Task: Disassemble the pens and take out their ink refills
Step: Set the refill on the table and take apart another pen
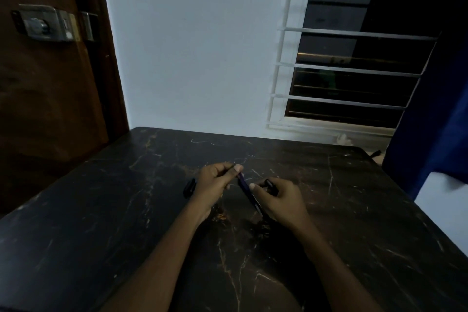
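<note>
From the head camera we look down on a dark, marble-patterned table (126, 235) in dim light, and both of our hands meet over its middle. Our left hand (214, 183) has its fingers curled and pinches the far end of a slim dark pen (247, 191) between thumb and forefinger. Our right hand (279, 201) wraps its curled fingers round the near half of the same pen, with the thumb laid on the barrel. The pen slants between the two hands, just above the tabletop, far end to the left and near end to the right. A short black piece (190, 187) lies on the table just beside the left hand, on its outer side. A second black piece (269, 183) shows at the right hand's fingertips; we cannot tell whether it is held or lying on the table. The tabletop spreads wide and bare on both sides of our forearms. Its far edge runs along a white wall (197, 58), its left edge slants toward a brown door (50, 83) with a metal lock (43, 23), and its far right corner sits below a barred window (354, 58), near a blue curtain (435, 121).
</note>
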